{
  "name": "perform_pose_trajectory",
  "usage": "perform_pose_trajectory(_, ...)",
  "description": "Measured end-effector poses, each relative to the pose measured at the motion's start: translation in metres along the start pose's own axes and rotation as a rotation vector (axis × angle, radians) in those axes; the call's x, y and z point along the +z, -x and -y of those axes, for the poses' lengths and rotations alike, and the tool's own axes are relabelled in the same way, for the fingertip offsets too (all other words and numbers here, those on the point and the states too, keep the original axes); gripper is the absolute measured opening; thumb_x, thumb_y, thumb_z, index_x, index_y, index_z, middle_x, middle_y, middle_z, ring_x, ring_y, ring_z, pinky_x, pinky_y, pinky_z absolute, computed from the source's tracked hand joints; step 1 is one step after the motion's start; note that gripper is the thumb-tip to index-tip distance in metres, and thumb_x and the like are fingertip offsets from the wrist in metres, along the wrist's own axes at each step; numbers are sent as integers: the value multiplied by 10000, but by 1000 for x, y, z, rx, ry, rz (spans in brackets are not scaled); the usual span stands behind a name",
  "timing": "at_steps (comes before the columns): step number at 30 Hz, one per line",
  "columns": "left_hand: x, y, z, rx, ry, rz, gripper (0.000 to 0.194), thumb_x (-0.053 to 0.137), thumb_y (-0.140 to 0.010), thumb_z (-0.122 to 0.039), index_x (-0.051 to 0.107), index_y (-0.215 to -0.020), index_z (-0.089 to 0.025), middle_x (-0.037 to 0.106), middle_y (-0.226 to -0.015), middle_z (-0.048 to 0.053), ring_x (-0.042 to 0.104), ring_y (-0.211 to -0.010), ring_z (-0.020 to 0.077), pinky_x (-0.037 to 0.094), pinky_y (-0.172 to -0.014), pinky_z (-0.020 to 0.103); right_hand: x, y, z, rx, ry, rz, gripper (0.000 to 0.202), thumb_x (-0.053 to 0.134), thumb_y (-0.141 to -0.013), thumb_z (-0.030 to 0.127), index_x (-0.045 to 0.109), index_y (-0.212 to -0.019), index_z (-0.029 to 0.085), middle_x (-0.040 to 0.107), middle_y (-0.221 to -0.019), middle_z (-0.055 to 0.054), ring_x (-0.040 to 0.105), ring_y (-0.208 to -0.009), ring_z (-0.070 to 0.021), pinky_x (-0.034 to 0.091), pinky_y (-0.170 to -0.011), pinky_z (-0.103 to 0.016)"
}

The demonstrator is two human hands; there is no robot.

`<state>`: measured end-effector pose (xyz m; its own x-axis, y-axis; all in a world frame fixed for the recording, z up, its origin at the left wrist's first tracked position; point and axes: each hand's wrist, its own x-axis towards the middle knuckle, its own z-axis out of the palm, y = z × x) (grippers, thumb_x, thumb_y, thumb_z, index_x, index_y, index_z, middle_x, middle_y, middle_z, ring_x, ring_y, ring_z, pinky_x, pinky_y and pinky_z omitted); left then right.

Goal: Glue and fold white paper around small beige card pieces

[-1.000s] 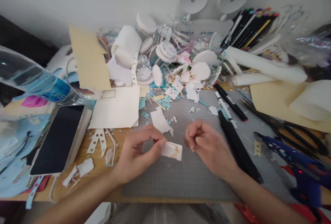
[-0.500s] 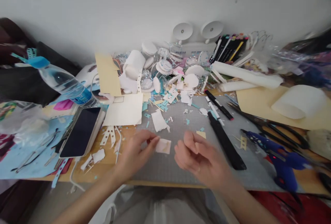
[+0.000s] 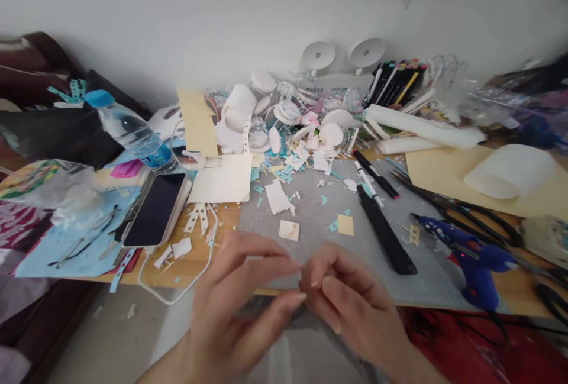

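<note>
Wood desk (image 3: 190, 265): crowded with paper offcuts, rolls and pens along the wall side.
Grey mat (image 3: 319, 254): flat on the desk, front edge just beyond the two hands; scraps strewn over the far half.
Left hand (image 3: 239, 307): below the mat's front edge, fingers stretched rightward, thumb and forefinger tips drawn toward each other and meeting the other hand's fingertips; cannot tell whether anything sits between them.
Right hand (image 3: 350, 301): loosely curled, fingertips bent inward against the left fingertips; contents, if any, too small or hidden to tell.
Phone (image 3: 155, 209): dark screen up, left of the mat, well apart from both hands.
Glue gun (image 3: 470, 257): blue, lying at the right, near the mat's right edge.
Black pen (image 3: 384, 233): lying slantwise on the mat, right of centre.
Paper piece (image 3: 289, 230): small, cream, flat on the mat, near and just beyond the fingertips, touched by neither hand.
Tan square (image 3: 345, 225): beside the paper piece, apart from it.
Handling note (judgement): fingertip work best kept over the mat rather than past its edge, with light pressure, so nothing small drops to the lap.
</note>
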<state>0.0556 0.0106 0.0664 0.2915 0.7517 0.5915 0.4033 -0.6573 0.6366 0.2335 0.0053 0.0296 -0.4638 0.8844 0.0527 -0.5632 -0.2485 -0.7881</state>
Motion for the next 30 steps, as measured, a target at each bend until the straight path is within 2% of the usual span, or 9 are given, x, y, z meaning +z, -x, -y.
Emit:
perform_pose_trajectory(3,-2,2,-8,30,17,1,157,677,-896,-191,644,-1050,-188,651,-906,35,617,-821,161,509,-745,311,7,0,3,11,134,-46,204,599,-939,433,594,-876,238,468,-617,53,322,-490,-71,285,-476,-210)
perform_pose_trajectory(6,-1,3,-5,33,-12,41,107,654,-902,-134,637,-998,-177,646,-849,26,596,-766,143,497,-713,293,10,-1,6,-37,295,-88,210,597,-940,418,596,-837,234,460,-606,53,363,-503,-72,292,-460,-192)
perform_pose_trajectory(12,8,17,8,-11,-162,93,94,531,-950,-69,548,-929,-159,595,-851,35,522,-796,154,421,-763,302,5,2,-9,-171,576,-204,96,578,-945,252,649,-880,254,560,-651,45,420,-496,-63,310,-431,-165)
perform_pose_trajectory(16,14,26,16,-31,-174,139,141,439,-942,-35,485,-930,-168,549,-868,39,480,-821,171,383,-768,325,1,6,-18,-227,698,-241,117,552,-954,228,640,-891,272,602,-693,43,482,-539,-74,382,-489,-164)
perform_pose_trajectory(20,14,30,25,-153,-166,201,178,380,-910,-15,426,-907,-187,506,-851,21,466,-809,164,378,-766,318,-15,12,-21,-180,667,-383,243,429,-1023,282,548,-815,240,507,-629,48,472,-551,-80,390,-528,-173)
perform_pose_trajectory(23,13,31,36,-233,-220,190,216,340,-937,-19,398,-843,-204,484,-777,-12,444,-736,151,354,-746,314,-33,19,-23,-192,623,-539,368,326,-1052,342,455,-731,218,457,-608,36,435,-548,-98,379,-527,-203)
perform_pose_trajectory(25,12,29,44,-240,-241,189,251,340,-964,-37,378,-782,-206,455,-711,-33,423,-682,142,335,-733,315,-45,25,-25,-196,656,-613,419,322,-1052,364,401,-669,213,415,-580,38,396,-522,-100,349,-501,-213)
perform_pose_trajectory(28,13,22,56,-224,-272,202,289,444,-986,-115,378,-716,-196,453,-667,-45,428,-662,137,319,-721,318,-59,30,-27,-161,876,-601,440,369,-1043,335,394,-623,206,384,-548,46,372,-484,-87,314,-471,-212)
perform_pose_trajectory(30,17,14,65,-220,-291,235,221,529,-968,-152,477,-756,-189,551,-753,-21,496,-743,156,345,-749,324,-66,29,-29,-174,1063,-530,392,392,-1032,290,454,-654,206,448,-573,42,443,-514,-83,360,-501,-197)
